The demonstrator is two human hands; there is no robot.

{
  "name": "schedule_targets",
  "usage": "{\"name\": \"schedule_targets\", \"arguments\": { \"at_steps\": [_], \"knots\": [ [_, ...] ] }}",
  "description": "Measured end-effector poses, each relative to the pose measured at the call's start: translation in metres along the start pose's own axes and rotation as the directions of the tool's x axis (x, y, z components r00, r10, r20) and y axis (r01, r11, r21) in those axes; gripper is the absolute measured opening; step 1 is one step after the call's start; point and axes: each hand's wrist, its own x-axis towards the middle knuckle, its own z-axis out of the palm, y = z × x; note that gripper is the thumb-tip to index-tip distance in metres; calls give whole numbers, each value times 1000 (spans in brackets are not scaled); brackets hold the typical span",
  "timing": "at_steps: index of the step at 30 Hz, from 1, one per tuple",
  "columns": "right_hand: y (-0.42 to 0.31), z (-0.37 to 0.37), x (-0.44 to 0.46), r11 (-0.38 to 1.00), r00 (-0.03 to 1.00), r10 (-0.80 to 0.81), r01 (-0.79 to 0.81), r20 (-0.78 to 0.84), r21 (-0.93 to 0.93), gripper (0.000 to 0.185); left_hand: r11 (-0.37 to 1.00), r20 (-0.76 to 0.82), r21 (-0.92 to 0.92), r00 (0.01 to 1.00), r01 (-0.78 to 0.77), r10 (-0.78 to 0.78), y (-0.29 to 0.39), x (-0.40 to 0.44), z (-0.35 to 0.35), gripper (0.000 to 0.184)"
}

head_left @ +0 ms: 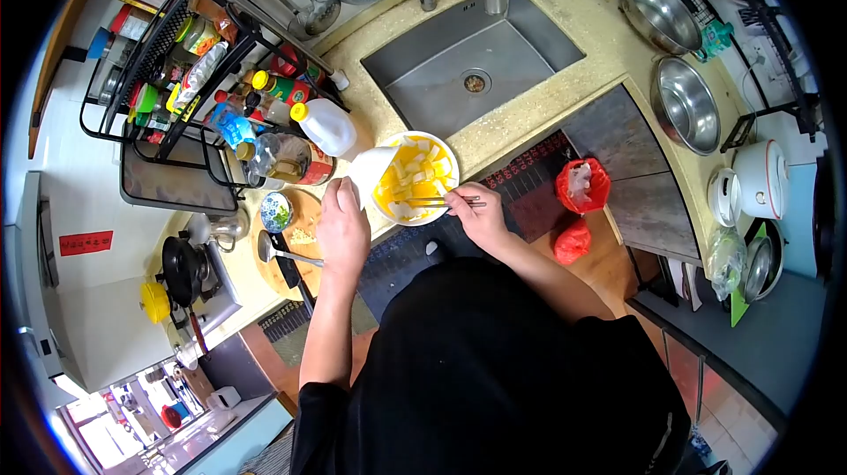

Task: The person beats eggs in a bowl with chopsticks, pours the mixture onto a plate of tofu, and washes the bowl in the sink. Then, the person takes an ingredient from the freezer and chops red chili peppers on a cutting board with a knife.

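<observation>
My left hand (342,226) is closed on a smooth white container (369,168), which looks like a bowl or dish tipped over the left side of a round white bowl (453,157). In that round bowl lies yellow liquid, probably beaten egg, with several pale cut pieces (418,177) in it. Chopsticks (438,202) are pinched in my right hand (479,216), their tips down among the pieces. The round bowl sits at the counter's front edge, left of the sink. Beside it stands a plastic jug (332,128) with a yellow cap.
On a wooden board (265,265) are a patterned small bowl (277,210), a ladle (266,246), a knife (288,272) and chopped bits. A sink (520,60) lies ahead. The bottle rack (168,113) is left, a wok (181,270) farther left, a red bin (583,186) right.
</observation>
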Motion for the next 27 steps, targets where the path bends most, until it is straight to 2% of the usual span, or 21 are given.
{"name": "schedule_targets", "arguments": {
  "at_steps": [3, 4, 8, 17, 20, 23, 27],
  "knots": [
    [7, 5, -2, 996, 998, 63, -62, -18, 60, 15, 1000, -17, -21, 1000, 0, 0, -6, -2, 1, 39],
    [7, 8, -4, 983, 993, 112, -105, -38, 151, 17, 1000, -13, -29, 1000, 12, -12, -9, -4, 0, 40],
    [13, 5, -5, 973, 984, 174, -177, 34, 151, 20, 997, -2, -62, 999, 45, -45, -16, -8, 4, 40],
    [30, 21, 8, 981, 974, 195, -193, 117, -23, 19, 994, -26, -106, 999, 33, -36, -28, -12, 2, 40],
    [19, 31, 13, 988, 988, -19, 42, 150, -146, 18, 992, -34, -116, 998, 45, -49, -30, -11, -1, 40],
    [17, 42, 16, 965, 980, -89, 129, 180, -227, 16, 991, -30, -120, 998, 58, -62, -32, -12, -2, 40],
    [1, 38, 13, 919, 971, -76, 157, 229, -361, 17, 991, -42, -122, 997, 61, -67, -36, -12, -3, 40]
  ]
}}
